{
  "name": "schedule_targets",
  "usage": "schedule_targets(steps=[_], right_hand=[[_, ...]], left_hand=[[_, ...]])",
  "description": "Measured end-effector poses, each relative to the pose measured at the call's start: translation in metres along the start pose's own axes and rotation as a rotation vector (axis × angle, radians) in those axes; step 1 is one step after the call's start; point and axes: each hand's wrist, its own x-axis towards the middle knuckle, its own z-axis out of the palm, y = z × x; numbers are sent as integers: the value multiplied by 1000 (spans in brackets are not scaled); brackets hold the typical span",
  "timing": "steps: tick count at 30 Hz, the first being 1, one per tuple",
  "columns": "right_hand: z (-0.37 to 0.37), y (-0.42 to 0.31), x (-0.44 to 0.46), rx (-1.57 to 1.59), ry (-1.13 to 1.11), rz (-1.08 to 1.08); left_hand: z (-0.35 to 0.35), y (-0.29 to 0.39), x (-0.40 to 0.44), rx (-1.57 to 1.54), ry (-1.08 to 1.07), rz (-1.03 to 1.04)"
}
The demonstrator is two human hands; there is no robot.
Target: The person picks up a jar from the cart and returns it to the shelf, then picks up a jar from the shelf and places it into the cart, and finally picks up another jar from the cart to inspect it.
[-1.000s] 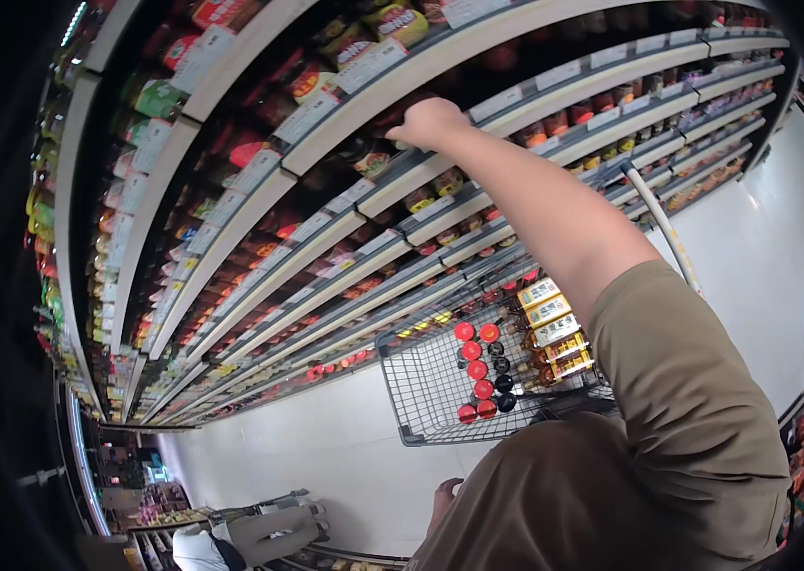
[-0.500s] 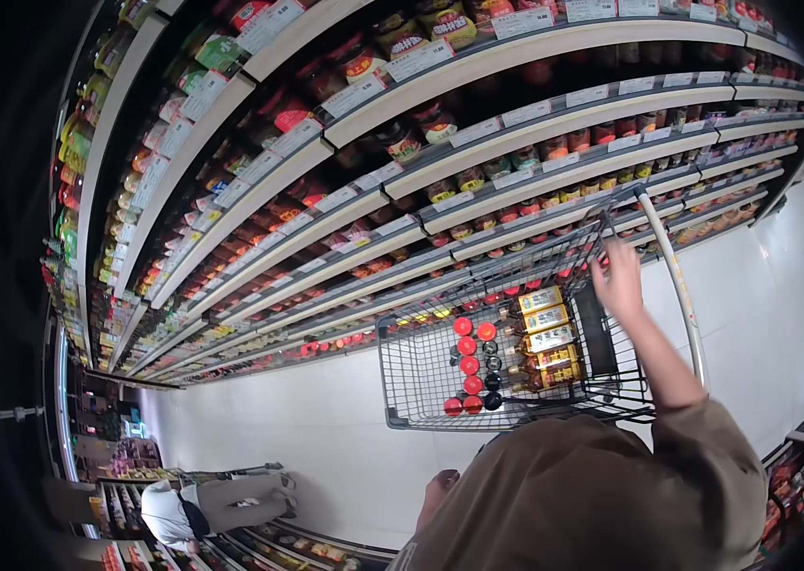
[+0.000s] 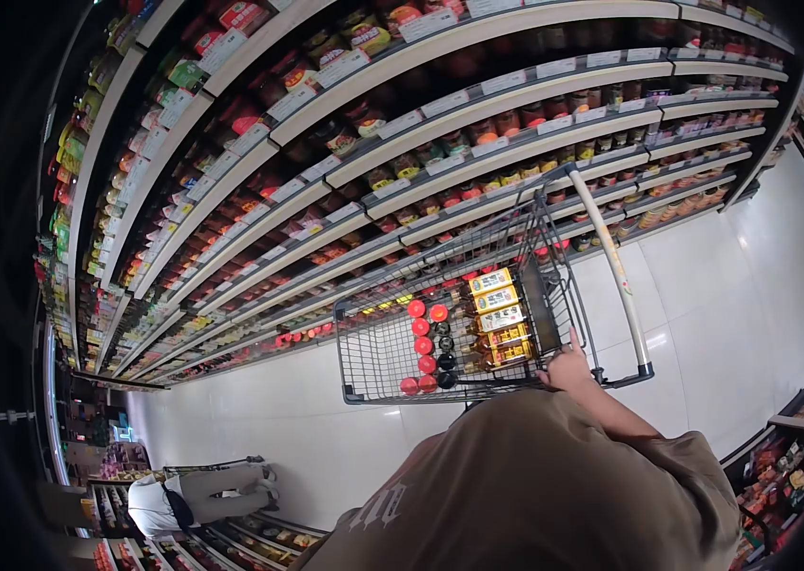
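Note:
My right hand (image 3: 568, 367) is at the near rear corner of the shopping cart (image 3: 349, 354), with its index finger stretched out and no item seen in it. Whether it touches the cart frame, I cannot tell. Inside the basket, several red-capped containers (image 3: 422, 344) and black-capped ones (image 3: 445, 362) stand in rows. Beside them, nearer the handle, is a row of bottles with yellow and white labels (image 3: 500, 321). The cart handle (image 3: 616, 266) is to the right of my hand. My left hand is hidden; only a bit of that arm shows beside my shirt.
Long shelves (image 3: 478, 116) packed with jars and packets run along the far side of the cart. A person (image 3: 202, 500) in a white top is at the lower left beside another cart. More shelves of goods (image 3: 787, 476) stand at the lower right, across the pale floor (image 3: 687, 305).
My right hand has come down from the upper shelf, past the cart's rear, to its near corner. My left hand has gone out of sight. The cart appears further left in view.

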Motion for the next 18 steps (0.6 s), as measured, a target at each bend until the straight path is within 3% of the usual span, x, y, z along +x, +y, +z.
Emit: schedule_targets(steps=[4, 6, 7, 8, 10, 11, 14, 18], right_hand=[[5, 7, -4, 114, 114, -80], [4, 8, -4, 252, 281, -157], [-4, 10, -9, 468, 238, -176], [-9, 10, -10, 467, 243, -181], [-20, 9, -12, 1317, -133, -153], [-26, 10, -14, 1478, -298, -287], [-57, 1, -34, 1671, -611, -510], [-76, -4, -58, 1757, -719, -531]], left_hand=[[25, 4, 1, -34, -28, 6], [34, 6, -1, -43, -34, 9], [38, 7, -2, -48, -31, 11], [41, 8, -2, -54, -31, 14], [47, 9, -3, -61, -31, 16], [50, 11, -4, -63, -29, 19], [54, 14, -4, -69, -26, 20], [55, 23, -2, -68, -35, 34]])
